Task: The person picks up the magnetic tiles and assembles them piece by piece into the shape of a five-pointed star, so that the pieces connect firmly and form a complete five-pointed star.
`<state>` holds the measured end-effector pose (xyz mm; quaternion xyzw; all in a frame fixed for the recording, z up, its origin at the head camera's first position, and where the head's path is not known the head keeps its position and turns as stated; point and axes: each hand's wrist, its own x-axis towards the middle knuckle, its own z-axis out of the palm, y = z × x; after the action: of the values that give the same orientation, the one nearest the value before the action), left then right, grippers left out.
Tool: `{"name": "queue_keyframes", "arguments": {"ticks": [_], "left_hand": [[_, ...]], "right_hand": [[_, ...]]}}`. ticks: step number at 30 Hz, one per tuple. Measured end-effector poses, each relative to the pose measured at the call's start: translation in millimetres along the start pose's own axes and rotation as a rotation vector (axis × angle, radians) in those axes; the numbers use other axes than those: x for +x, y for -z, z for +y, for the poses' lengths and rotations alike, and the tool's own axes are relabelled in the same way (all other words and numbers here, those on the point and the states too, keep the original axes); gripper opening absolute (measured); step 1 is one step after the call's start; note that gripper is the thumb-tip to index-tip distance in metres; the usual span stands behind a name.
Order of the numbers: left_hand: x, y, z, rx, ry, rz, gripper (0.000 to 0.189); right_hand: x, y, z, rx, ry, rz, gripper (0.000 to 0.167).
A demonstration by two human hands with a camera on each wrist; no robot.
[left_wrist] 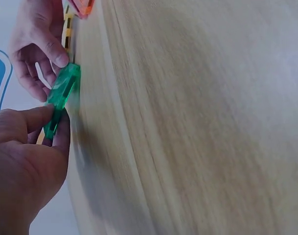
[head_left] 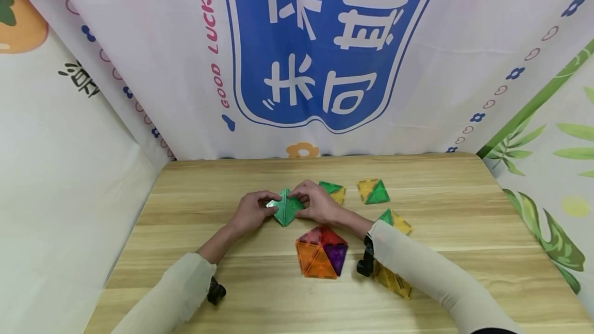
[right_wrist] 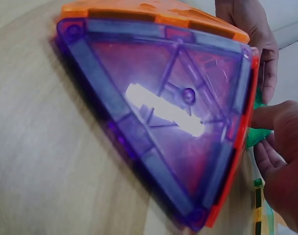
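My left hand (head_left: 248, 214) pinches the left side of a pair of translucent green magnetic tiles (head_left: 281, 211), thumb at the front and fingers behind. My right hand (head_left: 320, 204) pinches the pair's right side. The two green triangles meet along a seam between the hands. From the left wrist, the green tiles (left_wrist: 64, 93) appear edge-on, tilted close over the wooden table. In the right wrist view a purple tile (right_wrist: 188, 147) of the raised piece fills the foreground, and only a bit of green tile (right_wrist: 259, 134) shows beyond it, by the right hand (right_wrist: 288, 147).
A raised five-sided piece of orange, red and purple triangle tiles (head_left: 317, 262) stands before the right forearm. Green-and-yellow tile pairs (head_left: 373, 191) lie at the back right; another pair (head_left: 400, 222) and yellow tiles (head_left: 392, 281) are partly under the right sleeve. A printed curtain (head_left: 195, 133) backs the table.
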<state>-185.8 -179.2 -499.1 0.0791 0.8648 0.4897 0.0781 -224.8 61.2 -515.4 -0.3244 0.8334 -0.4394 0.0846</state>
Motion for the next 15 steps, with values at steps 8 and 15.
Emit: {"name": "queue_keyframes", "arguments": {"ticks": [8,15], "left_hand": [[-3.7,-0.7,5.6,-0.114,0.027,-0.038,0.023],[-8.3,-3.0,12.5,-0.202,0.008,-0.057,0.023]], "right_hand": [[-6.7,10,2,0.247,-0.072,-0.028,0.031],[-15.2,23,1,0.336,-0.118,-0.059,0.027]]}}
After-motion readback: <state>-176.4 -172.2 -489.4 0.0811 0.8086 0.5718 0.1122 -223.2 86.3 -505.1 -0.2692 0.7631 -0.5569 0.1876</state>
